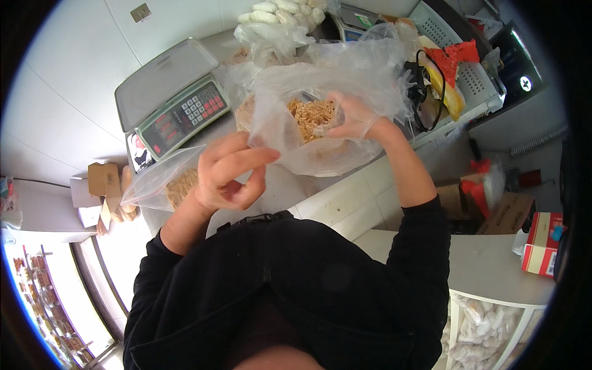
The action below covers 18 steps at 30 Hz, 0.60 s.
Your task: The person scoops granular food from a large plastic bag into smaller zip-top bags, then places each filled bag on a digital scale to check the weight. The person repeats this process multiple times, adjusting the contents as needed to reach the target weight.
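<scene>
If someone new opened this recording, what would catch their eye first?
Probably the translucent plastic bag at upper centre, with golden-brown pieces showing and the right hand at its opening. Next, the scale left of it, and the bright red wrapper by the white basket, upper right.

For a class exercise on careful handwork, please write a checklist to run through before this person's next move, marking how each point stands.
1. Clear bag open: ok, the brown pieces show inside.
2. Right hand at the pieces: ok.
3. Right hand gripping any: cannot tell.
4. Left hand pinching the bag's edge: cannot tell; its fingers are close by.
5. Scale untouched by either hand: ok.
6. Scale reading legible: not ok, too small here.
</scene>
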Available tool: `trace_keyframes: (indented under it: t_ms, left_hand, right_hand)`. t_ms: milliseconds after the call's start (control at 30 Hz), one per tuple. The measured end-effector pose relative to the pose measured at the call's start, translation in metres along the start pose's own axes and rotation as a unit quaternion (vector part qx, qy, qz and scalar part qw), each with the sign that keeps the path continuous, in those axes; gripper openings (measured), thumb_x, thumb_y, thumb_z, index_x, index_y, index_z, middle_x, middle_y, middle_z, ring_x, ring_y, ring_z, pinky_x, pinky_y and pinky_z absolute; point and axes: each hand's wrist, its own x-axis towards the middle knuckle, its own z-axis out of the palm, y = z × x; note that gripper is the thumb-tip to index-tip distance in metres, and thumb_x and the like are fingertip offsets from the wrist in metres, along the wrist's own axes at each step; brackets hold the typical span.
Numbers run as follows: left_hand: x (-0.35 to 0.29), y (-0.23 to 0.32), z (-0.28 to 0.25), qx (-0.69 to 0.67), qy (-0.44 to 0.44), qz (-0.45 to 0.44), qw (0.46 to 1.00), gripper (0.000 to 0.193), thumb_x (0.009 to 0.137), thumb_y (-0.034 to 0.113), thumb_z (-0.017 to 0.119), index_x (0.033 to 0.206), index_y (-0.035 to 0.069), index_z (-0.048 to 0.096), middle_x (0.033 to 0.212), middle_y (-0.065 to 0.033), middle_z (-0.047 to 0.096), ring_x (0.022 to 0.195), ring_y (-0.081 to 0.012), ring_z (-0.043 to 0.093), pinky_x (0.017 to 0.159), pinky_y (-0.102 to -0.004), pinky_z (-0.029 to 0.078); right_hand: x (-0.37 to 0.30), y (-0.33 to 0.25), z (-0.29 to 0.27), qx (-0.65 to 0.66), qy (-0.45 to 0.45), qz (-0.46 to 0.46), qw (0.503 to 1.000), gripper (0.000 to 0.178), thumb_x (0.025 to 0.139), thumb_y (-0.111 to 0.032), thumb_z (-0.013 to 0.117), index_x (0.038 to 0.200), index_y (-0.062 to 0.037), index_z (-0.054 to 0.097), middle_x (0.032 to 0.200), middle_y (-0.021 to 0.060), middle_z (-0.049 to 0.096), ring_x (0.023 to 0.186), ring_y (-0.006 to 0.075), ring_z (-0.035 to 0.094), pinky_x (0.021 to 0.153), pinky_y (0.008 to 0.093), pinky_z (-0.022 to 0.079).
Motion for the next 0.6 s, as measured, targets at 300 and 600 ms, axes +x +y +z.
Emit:
trace_keyframes:
  t_ms: [300,600]
  left_hand:
    - [-0.051,-0.087,0.016,0.132,-0.176,-0.274,0.936,0.080,0.071,0.012,0.075,0.137,0.002,0.031,0.134,-0.0179,0.043,0.126,-0.0296,0.040,0.105,-0.0375,0.032]
    - [-0.014,-0.064,0.030,0.075,0.043,-0.185,0.979,0.079,0.066,0.012,0.078,0.135,0.003,0.039,0.138,-0.0171,0.038,0.131,-0.0310,0.035,0.107,-0.0348,0.029]
  right_hand:
    - [0.001,0.006,0.011,0.085,-0.063,-0.049,0.993,0.072,0.062,-0.021,0.076,0.123,-0.0020,0.044,0.111,0.0177,0.056,0.106,0.0288,0.053,0.092,0.0341,0.041]
    - [0.015,0.002,-0.004,0.077,-0.109,0.066,0.989,0.070,0.062,-0.026,0.078,0.120,-0.0025,0.048,0.101,0.0154,0.060,0.094,0.0259,0.058,0.087,0.0344,0.042]
